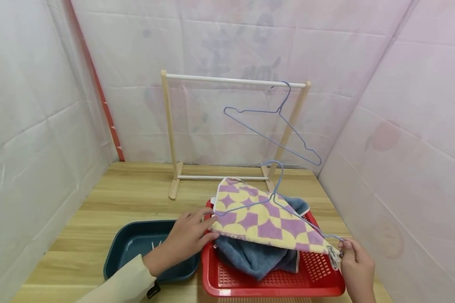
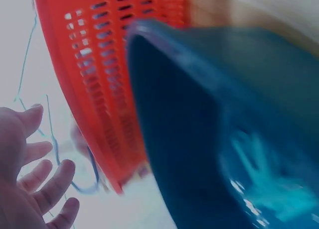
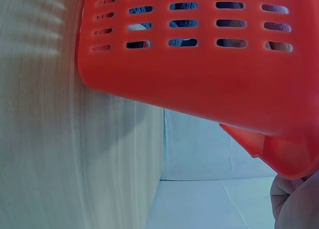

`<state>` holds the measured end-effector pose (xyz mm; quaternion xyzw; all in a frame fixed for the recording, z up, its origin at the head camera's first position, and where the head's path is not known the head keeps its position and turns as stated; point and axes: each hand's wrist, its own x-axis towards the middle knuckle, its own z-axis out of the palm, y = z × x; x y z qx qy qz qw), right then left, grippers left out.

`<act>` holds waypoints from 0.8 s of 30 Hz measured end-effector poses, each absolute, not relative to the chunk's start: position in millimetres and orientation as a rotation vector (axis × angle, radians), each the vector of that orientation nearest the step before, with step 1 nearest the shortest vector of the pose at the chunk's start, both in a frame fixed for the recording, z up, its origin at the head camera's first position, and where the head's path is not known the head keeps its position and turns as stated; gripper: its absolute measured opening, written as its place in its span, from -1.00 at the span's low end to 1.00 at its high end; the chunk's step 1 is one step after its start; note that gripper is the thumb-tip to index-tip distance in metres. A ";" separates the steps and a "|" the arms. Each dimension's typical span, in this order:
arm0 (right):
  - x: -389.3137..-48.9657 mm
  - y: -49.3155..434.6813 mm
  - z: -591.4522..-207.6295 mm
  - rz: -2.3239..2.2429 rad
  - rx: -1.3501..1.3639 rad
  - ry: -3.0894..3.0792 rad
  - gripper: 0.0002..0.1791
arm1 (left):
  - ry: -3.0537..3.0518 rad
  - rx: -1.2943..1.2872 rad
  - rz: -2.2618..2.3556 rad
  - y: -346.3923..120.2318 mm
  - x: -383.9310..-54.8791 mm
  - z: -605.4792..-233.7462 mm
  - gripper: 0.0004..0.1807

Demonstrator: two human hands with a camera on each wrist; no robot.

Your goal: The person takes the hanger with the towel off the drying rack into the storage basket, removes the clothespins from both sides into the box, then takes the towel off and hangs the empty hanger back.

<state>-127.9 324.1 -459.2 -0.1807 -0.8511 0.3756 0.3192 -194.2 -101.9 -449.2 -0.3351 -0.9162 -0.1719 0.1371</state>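
Note:
A yellow-and-purple patterned towel [image 1: 255, 219] lies slanted over the red basket [image 1: 273, 291], with a blue wire hanger [image 1: 276, 185] across it. My right hand [image 1: 357, 267] pinches the right end of this hanger at the towel's corner. A small pale clip [image 1: 333, 257] sits at that corner. Spread fingers of my left hand [image 1: 187, 235] reach the towel's left edge, by the hanger's left end; the left wrist view also shows this hand [image 2: 35, 179] with fingers apart. Beneath the towel, blue-grey cloth [image 1: 250, 256] is bunched in the basket.
Behind the basket stands a rack with wooden posts [image 1: 168, 126] and a white top rail [image 1: 227, 79]. A second blue hanger [image 1: 278, 110] hangs at the rail's right. To the left, a dark teal tray [image 1: 115, 252] holds small white pieces, partly under my left forearm. Pale sheets [image 1: 409, 160] enclose the table.

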 end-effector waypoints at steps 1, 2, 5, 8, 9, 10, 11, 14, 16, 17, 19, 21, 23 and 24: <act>-127.9 324.2 -459.8 0.984 -0.470 -2.232 -0.77 | -2.644 -0.991 -0.498 -95.6 -194.9 -448.2 -0.47; -127.9 324.0 -460.3 0.981 -0.467 -2.229 -0.77 | -2.629 -1.017 -0.498 -89.1 -195.5 -447.1 -0.47; -127.6 324.3 -461.9 0.974 -0.458 -2.222 -0.78 | -2.545 -1.110 -0.461 -68.8 -197.5 -445.1 -0.49; -127.3 324.8 -463.7 0.968 -0.453 -2.214 -0.78 | -2.433 -1.200 -0.394 -50.5 -199.0 -442.8 -0.49; -127.3 324.8 -464.2 0.967 -0.447 -2.211 -0.78 | -2.400 -1.221 -0.371 -45.5 -199.5 -442.4 -0.50; -127.2 324.9 -464.7 0.964 -0.443 -2.211 -0.78 | -2.372 -1.234 -0.353 -41.2 -200.1 -441.6 -0.50; -127.3 325.0 -465.2 0.964 -0.437 -2.209 -0.78 | -2.353 -1.244 -0.342 -37.5 -200.6 -440.8 -0.50; -127.8 324.5 -465.4 0.970 -0.422 -2.200 -0.79 | -2.356 -1.254 -0.346 -29.5 -202.2 -438.0 -0.49; -128.2 324.8 -464.9 0.967 -0.415 -2.200 -0.79 | -2.375 -1.263 -0.357 -24.6 -203.8 -435.9 -0.48; -128.4 325.0 -464.5 0.971 -0.411 -2.197 -0.79 | -2.385 -1.270 -0.361 -22.0 -204.3 -434.4 -0.47; -128.9 325.7 -464.6 0.968 -0.402 -2.191 -0.80 | -2.403 -1.284 -0.360 -16.9 -204.8 -431.2 -0.46; -129.4 325.5 -465.2 0.972 -0.385 -2.184 -0.80 | -2.417 -1.288 -0.357 -12.3 -205.2 -429.7 -0.46; -128.6 326.7 -464.4 0.976 -0.359 -2.166 -0.81 | -2.425 -1.291 -0.358 -5.6 -205.4 -426.6 -0.45; -128.1 327.4 -464.2 0.974 -0.348 -2.161 -0.81 | -2.424 -1.292 -0.350 -1.8 -205.7 -425.8 -0.45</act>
